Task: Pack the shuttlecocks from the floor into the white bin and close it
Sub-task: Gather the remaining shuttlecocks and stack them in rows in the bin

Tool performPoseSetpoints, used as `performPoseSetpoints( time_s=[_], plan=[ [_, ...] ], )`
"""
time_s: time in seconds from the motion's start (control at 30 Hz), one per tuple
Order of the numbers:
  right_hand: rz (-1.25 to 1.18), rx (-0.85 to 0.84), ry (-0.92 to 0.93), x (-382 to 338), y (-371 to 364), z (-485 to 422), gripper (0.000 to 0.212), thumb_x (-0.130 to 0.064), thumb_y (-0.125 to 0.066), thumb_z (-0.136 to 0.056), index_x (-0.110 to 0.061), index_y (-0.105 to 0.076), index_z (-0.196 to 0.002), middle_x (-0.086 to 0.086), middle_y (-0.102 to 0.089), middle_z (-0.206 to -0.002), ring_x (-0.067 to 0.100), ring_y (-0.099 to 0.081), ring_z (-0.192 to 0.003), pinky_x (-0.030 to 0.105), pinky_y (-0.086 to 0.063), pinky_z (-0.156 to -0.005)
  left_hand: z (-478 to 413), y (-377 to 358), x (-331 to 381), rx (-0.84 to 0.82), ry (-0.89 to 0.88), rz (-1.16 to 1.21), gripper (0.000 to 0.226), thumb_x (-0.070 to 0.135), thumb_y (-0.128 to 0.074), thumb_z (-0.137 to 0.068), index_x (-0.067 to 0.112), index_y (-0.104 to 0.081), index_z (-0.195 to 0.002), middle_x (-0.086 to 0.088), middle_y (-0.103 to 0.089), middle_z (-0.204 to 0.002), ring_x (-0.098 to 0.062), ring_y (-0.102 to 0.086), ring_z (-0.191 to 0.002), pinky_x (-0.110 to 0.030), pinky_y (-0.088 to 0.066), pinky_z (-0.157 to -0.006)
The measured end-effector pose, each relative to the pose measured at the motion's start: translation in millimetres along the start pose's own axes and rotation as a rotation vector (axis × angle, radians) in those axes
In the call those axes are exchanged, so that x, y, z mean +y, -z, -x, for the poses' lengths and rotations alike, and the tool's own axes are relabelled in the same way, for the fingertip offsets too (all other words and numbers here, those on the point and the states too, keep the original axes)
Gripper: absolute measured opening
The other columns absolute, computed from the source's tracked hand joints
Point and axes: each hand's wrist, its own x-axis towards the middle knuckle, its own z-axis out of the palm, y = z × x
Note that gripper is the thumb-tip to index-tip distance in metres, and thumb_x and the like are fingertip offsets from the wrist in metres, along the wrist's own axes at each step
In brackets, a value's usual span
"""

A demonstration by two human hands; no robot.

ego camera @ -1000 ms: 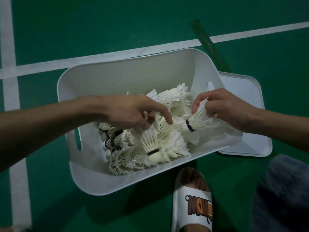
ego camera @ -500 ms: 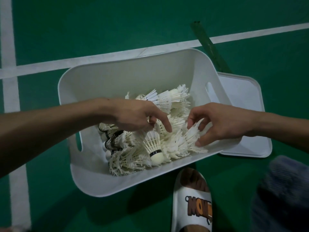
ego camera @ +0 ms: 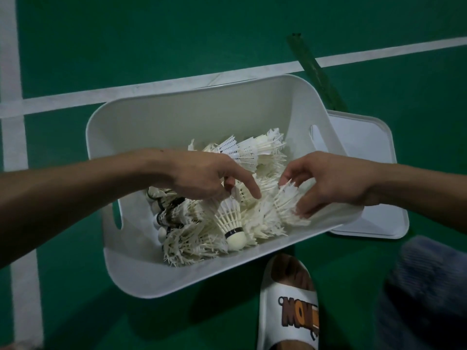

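Right hand dropped into white bin, grip clamped on shuttlecock, left hand grip unclear, green court floor

A single wide-angle camera worn on the head looks steeply down from close above onto the green court floor. The white bin fills the middle of the frame. The wearer's forearms enter from the left and right edges, and a slipper sits at the bottom edge, so the view is at arm's reach.
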Motion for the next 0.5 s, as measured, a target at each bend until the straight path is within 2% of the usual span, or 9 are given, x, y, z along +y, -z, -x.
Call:
performPoseSetpoints(
  time_s=[0.07, 0.17, 0.3, 0.4, 0.47, 0.5],
  plan=[
    [0.040, -0.051, -0.004, 2.0, -11.9, -2.4, 0.044, 0.013, -0.075, -0.069, -0.011, -0.063, -0.104, 0.000, -0.061, -0.101, 0.014, -0.068, -0.080, 0.012, -0.049, -0.054, -0.1, 0.2, 2.3, -0.016, 0.009, -0.019, 0.047, 0.006, -0.049, -0.095, 0.045, -0.058, -0.120, 0.005, -0.052, -0.087, -0.002, -0.048, -0.067, -0.014, -0.043, -0.058],
    [0.013, -0.024, -0.024, 2.6, -17.2, -0.6, 0.050, 0.009, -0.078, -0.069, -0.015, -0.061, -0.110, 0.002, -0.059, -0.103, 0.018, -0.066, -0.085, 0.012, -0.049, -0.054, -1.3, -1.1, 7.1, -0.047, 0.008, -0.056, 0.046, 0.008, -0.048, -0.096, 0.044, -0.056, -0.123, 0.000, -0.055, -0.101, -0.009, -0.053, -0.080, -0.018, -0.047, -0.068],
    [0.164, 0.032, -0.010, -6.5, 0.7, 7.2, 0.067, -0.024, -0.091, -0.054, -0.033, -0.056, -0.111, 0.002, -0.058, -0.103, 0.017, -0.065, -0.080, 0.029, -0.056, -0.070, -0.8, -0.2, 6.7, -0.043, 0.010, -0.063, 0.047, 0.006, -0.048, -0.095, 0.044, -0.057, -0.123, -0.004, -0.056, -0.108, -0.016, -0.056, -0.090, -0.032, -0.052, -0.077],
    [0.076, 0.027, -0.083, -9.2, 1.1, 8.4, 0.065, -0.038, -0.084, -0.057, -0.030, -0.054, -0.114, 0.004, -0.053, -0.108, 0.018, -0.062, -0.082, 0.029, -0.059, -0.071, -1.5, 0.8, 3.6, -0.028, 0.005, -0.033, 0.047, 0.005, -0.048, -0.095, 0.043, -0.058, -0.121, 0.005, -0.055, -0.099, 0.005, -0.053, -0.076, -0.019, -0.046, -0.065],
    [0.091, 0.027, -0.142, -6.9, -1.3, 4.8, 0.057, -0.045, -0.077, -0.068, -0.029, -0.051, -0.117, 0.002, -0.055, -0.111, 0.018, -0.064, -0.091, 0.035, -0.059, -0.079, -1.0, 0.7, 2.3, -0.023, 0.008, -0.006, 0.047, 0.004, -0.048, -0.095, 0.043, -0.058, -0.120, 0.003, -0.055, -0.097, 0.005, -0.051, -0.069, -0.014, -0.045, -0.061],
    [0.078, 0.023, -0.162, -6.0, -2.4, 2.9, 0.053, -0.048, -0.072, -0.074, -0.029, -0.050, -0.118, 0.002, -0.057, -0.114, 0.019, -0.066, -0.091, 0.036, -0.059, -0.080, -0.8, 0.1, 1.6, -0.022, 0.012, 0.004, 0.048, 0.004, -0.048, -0.095, 0.043, -0.058, -0.119, -0.001, -0.056, -0.099, 0.000, -0.051, -0.072, -0.017, -0.048, -0.064]
  ],
)
